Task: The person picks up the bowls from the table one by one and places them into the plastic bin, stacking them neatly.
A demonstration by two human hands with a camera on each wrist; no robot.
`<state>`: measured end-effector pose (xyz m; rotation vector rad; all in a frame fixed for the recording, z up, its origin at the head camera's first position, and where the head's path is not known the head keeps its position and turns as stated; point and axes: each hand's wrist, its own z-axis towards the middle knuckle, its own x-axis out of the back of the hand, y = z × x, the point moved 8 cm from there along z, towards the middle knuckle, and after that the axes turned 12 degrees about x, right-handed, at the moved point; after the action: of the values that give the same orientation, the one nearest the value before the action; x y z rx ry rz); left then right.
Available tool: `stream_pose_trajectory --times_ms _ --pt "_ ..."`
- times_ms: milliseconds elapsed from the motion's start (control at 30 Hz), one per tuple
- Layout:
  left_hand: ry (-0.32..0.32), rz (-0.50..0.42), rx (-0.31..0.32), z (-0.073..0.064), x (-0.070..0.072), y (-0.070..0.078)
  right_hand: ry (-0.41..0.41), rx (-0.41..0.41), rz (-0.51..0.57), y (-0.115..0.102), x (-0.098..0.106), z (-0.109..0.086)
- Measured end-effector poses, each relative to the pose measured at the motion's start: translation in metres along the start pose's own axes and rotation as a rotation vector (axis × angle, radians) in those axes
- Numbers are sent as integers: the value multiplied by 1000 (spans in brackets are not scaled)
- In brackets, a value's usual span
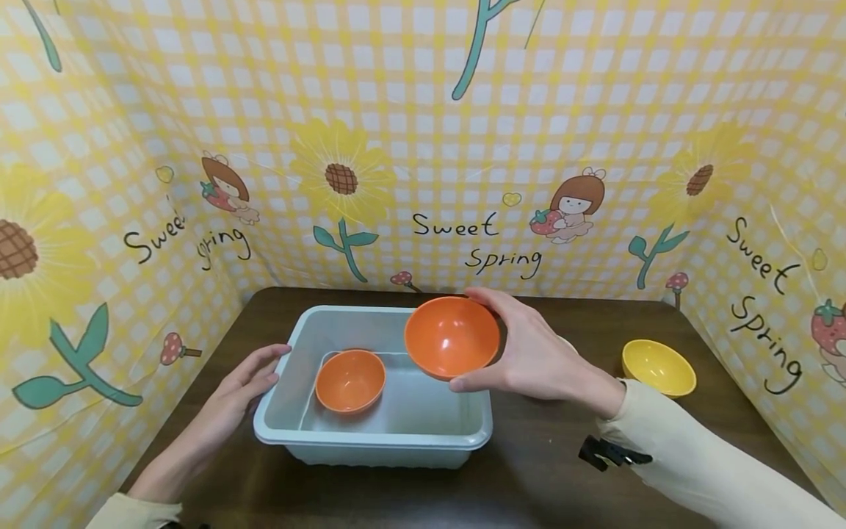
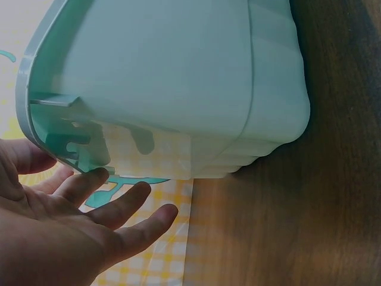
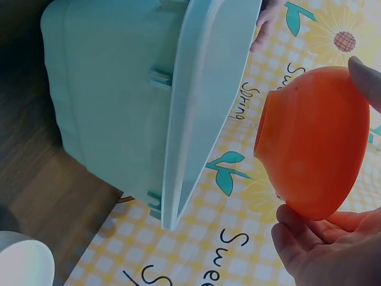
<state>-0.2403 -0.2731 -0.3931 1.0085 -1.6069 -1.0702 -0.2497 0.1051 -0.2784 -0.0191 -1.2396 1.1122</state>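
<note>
My right hand (image 1: 529, 345) grips an orange bowl (image 1: 449, 336) by its rim, thumb on one side and fingers on the other. The bowl is tilted, held above the right part of a light blue-green plastic basin (image 1: 373, 441). In the right wrist view the bowl's outer side and foot (image 3: 265, 125) show, apart from the basin wall. My left hand (image 1: 228, 400) holds the basin's left rim between thumb and fingers, the other fingers spread in the left wrist view. A second orange bowl (image 1: 350, 382) sits upright inside the basin, on its left side.
A yellow bowl (image 1: 659, 367) stands on the dark wooden table (image 1: 548, 470) at the right. Partly hidden behind my right hand is a white bowl (image 3: 25, 265). Yellow checked cloth (image 1: 429, 147) with flower prints encloses the table's back and sides.
</note>
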Motion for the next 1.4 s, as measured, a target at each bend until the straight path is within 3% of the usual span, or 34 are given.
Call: stream_pose_trajectory --times_ms 300,900,1400 --pt "2 4 4 0 1 -1 -23 62 72 -9 -9 15" --pt "-3 0 18 1 1 -2 -77 80 44 -18 -31 41" --pt "-30 -11 3 0 0 0 -117 93 91 -17 -46 58"
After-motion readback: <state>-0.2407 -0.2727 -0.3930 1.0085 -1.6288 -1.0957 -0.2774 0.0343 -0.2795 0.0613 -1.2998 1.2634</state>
